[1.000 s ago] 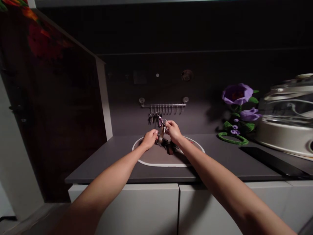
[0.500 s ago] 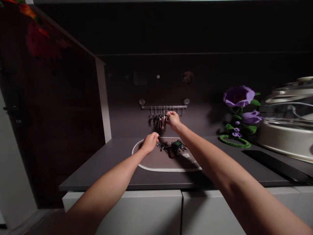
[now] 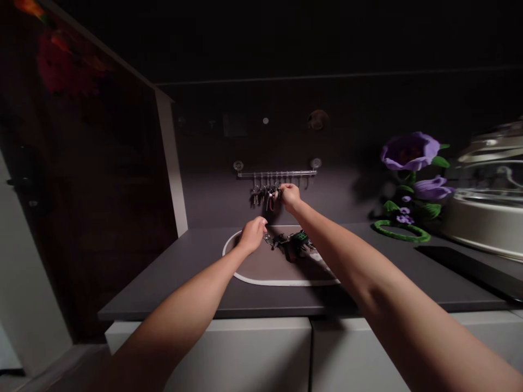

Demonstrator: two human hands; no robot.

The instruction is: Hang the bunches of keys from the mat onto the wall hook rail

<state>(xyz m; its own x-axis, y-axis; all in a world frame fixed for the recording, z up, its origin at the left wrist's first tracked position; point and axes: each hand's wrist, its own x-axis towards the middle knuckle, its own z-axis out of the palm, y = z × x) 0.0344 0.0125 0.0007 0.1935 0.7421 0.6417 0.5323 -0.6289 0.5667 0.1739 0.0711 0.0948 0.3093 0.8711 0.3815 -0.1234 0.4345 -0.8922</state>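
Observation:
A clear rail (image 3: 278, 174) is fixed to the wall, and several bunches of keys (image 3: 263, 196) hang from its hooks. My right hand (image 3: 291, 196) is closed in a pinch on a key ring (image 3: 278, 188) at the right end of these bunches. Lower and to the left, my left hand (image 3: 253, 234) is held over the mat with thumb and fingers together; what they hold, if anything, is hidden. Just right of its fingertips are metal keys (image 3: 268, 239). A dark pile of keys and fobs, with a black-and-green tag (image 3: 301, 238), lies on the mat, partly behind my right forearm.
The pale-rimmed oval mat (image 3: 269, 282) lies on the dark counter (image 3: 163, 283). To the right stand purple knitted flowers (image 3: 411, 152) with a green ring base, a cream appliance with a clear cover (image 3: 486, 228) and a flat black object (image 3: 469, 272). White cupboards (image 3: 245, 348) are below.
The view has shifted slightly. My right hand stays at the hanging keys, its pinch close to the same ring. My left hand remains over the mat, almost unmoved.

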